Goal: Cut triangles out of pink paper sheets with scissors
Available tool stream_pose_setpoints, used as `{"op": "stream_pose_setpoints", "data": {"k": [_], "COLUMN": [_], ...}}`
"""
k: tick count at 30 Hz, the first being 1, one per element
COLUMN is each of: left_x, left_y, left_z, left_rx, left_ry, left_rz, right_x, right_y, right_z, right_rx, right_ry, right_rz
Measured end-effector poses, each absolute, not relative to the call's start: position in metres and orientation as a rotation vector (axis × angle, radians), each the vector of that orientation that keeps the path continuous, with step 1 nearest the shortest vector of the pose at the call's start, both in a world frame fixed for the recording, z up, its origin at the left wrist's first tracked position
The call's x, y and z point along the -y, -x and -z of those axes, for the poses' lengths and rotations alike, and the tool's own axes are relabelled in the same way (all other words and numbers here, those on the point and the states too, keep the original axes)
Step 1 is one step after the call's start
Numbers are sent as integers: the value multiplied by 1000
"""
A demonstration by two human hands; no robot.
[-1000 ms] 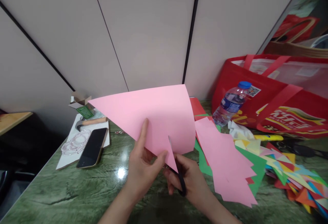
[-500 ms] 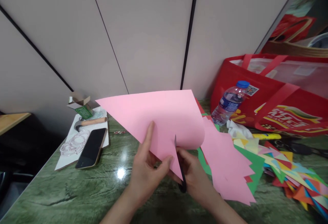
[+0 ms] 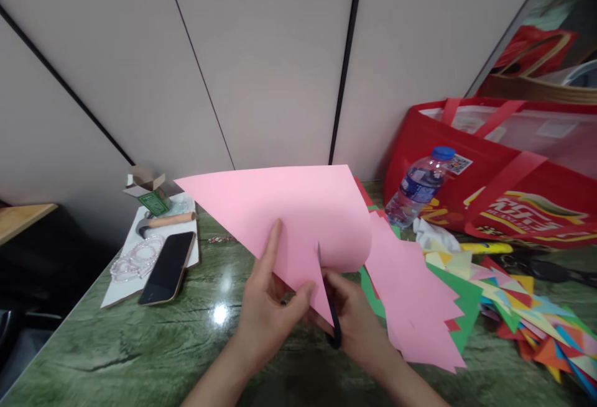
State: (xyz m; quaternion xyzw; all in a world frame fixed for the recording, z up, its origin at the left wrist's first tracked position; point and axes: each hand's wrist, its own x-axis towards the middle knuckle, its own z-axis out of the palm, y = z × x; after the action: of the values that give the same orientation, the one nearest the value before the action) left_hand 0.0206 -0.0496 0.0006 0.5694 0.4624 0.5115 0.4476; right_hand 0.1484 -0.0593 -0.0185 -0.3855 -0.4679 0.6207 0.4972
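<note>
A pink sheet of paper (image 3: pixel 289 199) is held up over the table, its right side curling round. My left hand (image 3: pixel 270 301) grips its lower edge, thumb and index finger on the near face and the other fingers mostly behind. In my right hand (image 3: pixel 352 314) is a pair of scissors (image 3: pixel 334 320) with black handles. One blade tip shows through a slit in the paper, and a narrow strip hangs left of the cut. Part of the scissors is hidden by the paper and fingers. Right of my hands lies a jagged-edged pink paper cutout (image 3: pixel 415 295) on green and red paper.
On the left, a white board (image 3: pixel 116 295) carries a phone (image 3: pixel 168 268), a hammer (image 3: pixel 170 220), beaded strands (image 3: pixel 137 259) and a small open box (image 3: pixel 152 192). A water bottle (image 3: pixel 420 186) leans by a red bag (image 3: pixel 513 171). Folded coloured paper pieces (image 3: pixel 545 320) lie at right.
Almost nothing differs. The scissors have closed slightly along the cut, and the paper has shifted by a hair. Both hands stay in the same place.
</note>
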Motion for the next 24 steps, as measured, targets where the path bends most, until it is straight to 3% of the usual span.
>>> {"op": "stream_pose_setpoints", "data": {"k": [24], "left_x": [45], "left_y": [-14], "left_z": [-7], "left_rx": [-1024], "left_ry": [-1500], "left_rz": [-1390], "right_x": [60], "right_y": [-149], "right_z": [17], "right_rx": [1041], "right_ry": [885], "right_rz": [-1594]}}
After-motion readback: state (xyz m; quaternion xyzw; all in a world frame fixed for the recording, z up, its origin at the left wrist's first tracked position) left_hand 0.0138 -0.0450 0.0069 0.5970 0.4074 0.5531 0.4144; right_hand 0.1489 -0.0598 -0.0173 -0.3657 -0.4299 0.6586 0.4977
